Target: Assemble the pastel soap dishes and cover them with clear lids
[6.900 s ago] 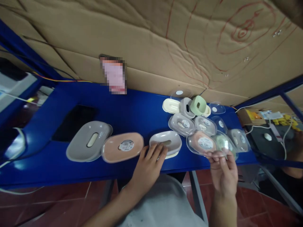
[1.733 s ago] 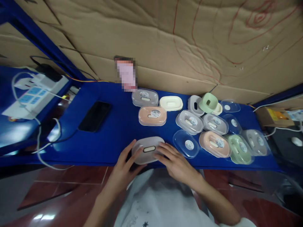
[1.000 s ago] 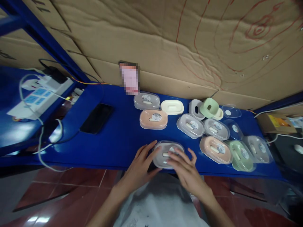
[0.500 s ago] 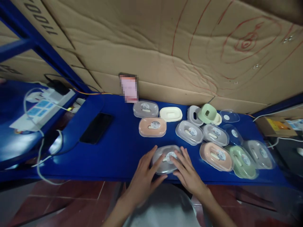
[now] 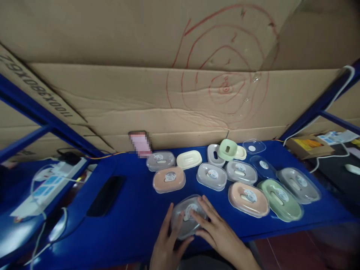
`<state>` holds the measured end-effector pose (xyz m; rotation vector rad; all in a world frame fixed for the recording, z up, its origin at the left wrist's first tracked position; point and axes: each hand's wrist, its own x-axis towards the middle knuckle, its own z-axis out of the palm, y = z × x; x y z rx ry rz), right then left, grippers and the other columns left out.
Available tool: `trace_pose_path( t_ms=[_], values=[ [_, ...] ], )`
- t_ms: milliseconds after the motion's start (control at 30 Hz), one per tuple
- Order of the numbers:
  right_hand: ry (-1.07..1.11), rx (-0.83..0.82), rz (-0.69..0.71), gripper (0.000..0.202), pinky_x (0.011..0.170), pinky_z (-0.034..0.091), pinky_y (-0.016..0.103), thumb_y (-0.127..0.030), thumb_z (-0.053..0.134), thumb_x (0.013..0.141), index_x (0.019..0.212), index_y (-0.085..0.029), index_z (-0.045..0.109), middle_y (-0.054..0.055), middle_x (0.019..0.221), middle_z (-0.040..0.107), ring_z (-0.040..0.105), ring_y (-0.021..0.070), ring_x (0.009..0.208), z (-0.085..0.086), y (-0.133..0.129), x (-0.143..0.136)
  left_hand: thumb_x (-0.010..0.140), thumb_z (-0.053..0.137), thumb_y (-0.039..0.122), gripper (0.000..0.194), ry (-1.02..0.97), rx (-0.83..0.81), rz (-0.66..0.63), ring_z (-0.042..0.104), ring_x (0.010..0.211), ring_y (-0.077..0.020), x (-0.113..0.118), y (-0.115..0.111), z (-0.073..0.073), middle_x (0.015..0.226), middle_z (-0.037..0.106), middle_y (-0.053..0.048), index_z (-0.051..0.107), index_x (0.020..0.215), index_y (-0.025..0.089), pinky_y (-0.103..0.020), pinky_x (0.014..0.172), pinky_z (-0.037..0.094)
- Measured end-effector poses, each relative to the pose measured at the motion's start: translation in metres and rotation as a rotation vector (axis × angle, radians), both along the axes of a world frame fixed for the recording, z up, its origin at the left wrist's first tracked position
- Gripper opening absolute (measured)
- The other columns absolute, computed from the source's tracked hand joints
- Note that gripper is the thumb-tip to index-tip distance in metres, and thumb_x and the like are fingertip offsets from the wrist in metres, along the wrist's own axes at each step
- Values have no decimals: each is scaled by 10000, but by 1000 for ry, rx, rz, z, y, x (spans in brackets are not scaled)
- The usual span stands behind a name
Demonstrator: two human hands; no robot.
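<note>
A grey oval plastic box (image 5: 185, 204) with a clear lid and a round sticker lies near the front edge of the blue table, seen between my hands. My left hand (image 5: 168, 243) grips its left side, with fingers along the side and on the lid and the thumb at the near edge. From the right, my right hand (image 5: 221, 230) holds the box, fingertips on the lid and far edge. The fingers partly cover the lid. Beyond it sits a peach lidded box (image 5: 160, 180), with a grey lidded box (image 5: 210, 176) to its right.
Right stand another peach box (image 5: 244, 202), a green box (image 5: 278, 204) and more grey boxes. Behind are a cream oval tray (image 5: 189, 159), a green open piece (image 5: 227, 150) and a loose clear lid (image 5: 254, 146). Left lie a black phone (image 5: 105, 197) and a power strip (image 5: 53, 183).
The camera view has tilted up and shifted, so the table sits lower in the picture. Both hands stay on the grey box, which now looks slightly turned.
</note>
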<state>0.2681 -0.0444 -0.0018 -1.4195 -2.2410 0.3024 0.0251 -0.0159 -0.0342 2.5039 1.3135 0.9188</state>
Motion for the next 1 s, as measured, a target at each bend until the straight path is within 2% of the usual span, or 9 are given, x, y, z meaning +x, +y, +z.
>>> trace_pose_path(
  t_ms=[167, 400, 533, 633, 733, 800, 900, 967, 1000],
  values=[
    [8, 85, -41, 937, 1179, 508, 457, -216, 848, 887, 1676, -358, 363, 87, 1740, 330, 310, 341, 1592, -10, -5, 1, 995, 697, 344, 745, 0, 51, -28, 597, 1434, -332, 1, 7, -4, 1688, 442, -99, 365, 1660, 401, -438, 1073, 627],
    [-27, 255, -119, 915, 1139, 550, 457, -197, 868, 867, 1652, -342, 420, 111, 1700, 409, 383, 369, 1553, -27, -9, -5, 966, 736, 341, 744, -14, -9, -106, 584, 1448, -320, -1, 21, 1, 1711, 408, -72, 408, 1629, 412, -447, 1117, 583],
    [-69, 239, -149, 905, 1130, 561, 483, -149, 822, 901, 1667, -357, 387, 118, 1725, 357, 341, 393, 1572, -32, -15, -11, 914, 800, 359, 716, 18, -98, -151, 571, 1459, -335, -7, 32, 4, 1681, 437, -76, 497, 1561, 410, -481, 1151, 554],
    [-12, 205, -128, 837, 1196, 497, 512, -148, 729, 974, 1677, -397, 349, 80, 1754, 307, 269, 361, 1612, -30, -19, -11, 902, 799, 375, 653, 9, -142, -180, 552, 1465, -348, -8, 38, 7, 1632, 462, -105, 550, 1504, 348, -521, 1175, 526],
    [149, 107, -120, 817, 1246, 433, 507, -256, 678, 1029, 1710, -388, 246, 78, 1786, 216, 244, 314, 1633, -24, -21, -6, 910, 775, 389, 604, -59, -140, -197, 518, 1478, -345, -5, 39, 10, 1589, 461, -128, 554, 1464, 295, -552, 1212, 476],
    [290, 39, -130, 806, 1259, 413, 501, -350, 673, 1037, 1717, -342, 240, 112, 1788, 205, 289, 300, 1625, -19, -21, -1, 908, 766, 391, 591, -87, -149, -190, 514, 1470, -338, -7, 37, 12, 1562, 464, -128, 549, 1447, 282, -556, 1219, 462],
    [442, -18, -148, 592, 1258, 417, 517, -409, 628, 1059, 1617, -286, 475, 137, 1667, 469, 469, 287, 1537, -15, -17, 3, 868, 780, 403, 564, -92, -164, -138, 563, 1400, -340, -23, 38, 13, 1488, 506, -121, 575, 1373, 260, -557, 1181, 493],
    [472, -46, -155, 429, 1235, 451, 510, -414, 594, 1075, 1476, -267, 634, 126, 1521, 625, 582, 274, 1438, -15, -14, 2, 850, 775, 435, 531, -92, -152, -71, 606, 1331, -350, -45, 45, 11, 1429, 541, -123, 592, 1309, 241, -560, 1136, 525],
    [471, -59, -157, 382, 1221, 468, 502, -417, 584, 1080, 1415, -263, 681, 120, 1476, 659, 613, 270, 1402, -16, -13, 0, 852, 759, 451, 511, -98, -134, -21, 623, 1297, -356, -59, 50, 9, 1404, 555, -129, 594, 1284, 232, -559, 1108, 541]
  ],
)
